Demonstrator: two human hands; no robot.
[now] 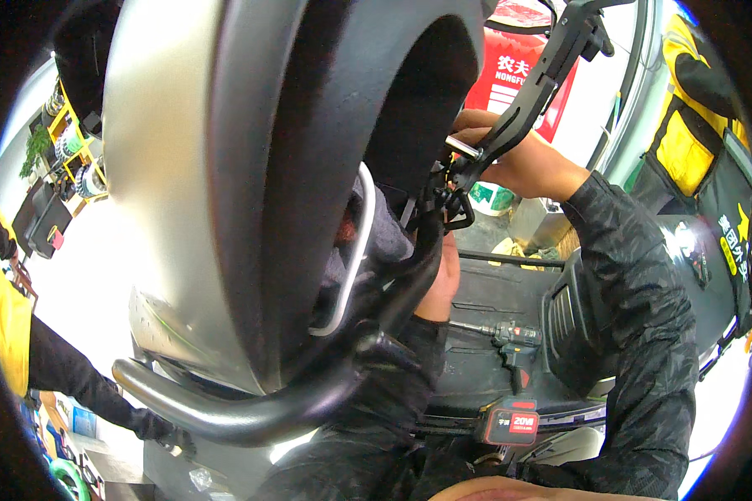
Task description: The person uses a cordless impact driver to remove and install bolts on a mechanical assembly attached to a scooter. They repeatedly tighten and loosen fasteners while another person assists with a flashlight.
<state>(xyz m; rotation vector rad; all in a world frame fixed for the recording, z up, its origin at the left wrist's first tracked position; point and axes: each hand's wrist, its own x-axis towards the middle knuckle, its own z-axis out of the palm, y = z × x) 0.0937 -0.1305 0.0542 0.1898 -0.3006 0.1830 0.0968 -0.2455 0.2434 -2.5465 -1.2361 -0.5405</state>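
Observation:
My right hand (522, 163) reaches in from the right, its fingers curled behind a slotted black metal arm (522, 108). A short silver rod (464, 148) sticks out beside those fingers; whether they hold it I cannot make out. Below the rod is a cluster of small black joints and a looped black bracket (453, 200). My left hand (444, 280) comes up from below, only its wrist area showing. Its fingers are hidden behind the thick black tube (401, 296) of the scooter. A cordless drill (514, 336) lies on the ribbed black footboard (485, 292).
The scooter's grey and black body (175, 209) fills the left. A curved black bar (242, 417) juts out low, near a white curved bar (361, 250) and grey cloth (384, 225). A red box (518, 75) stands behind. People in yellow and black (8, 334) are at both sides.

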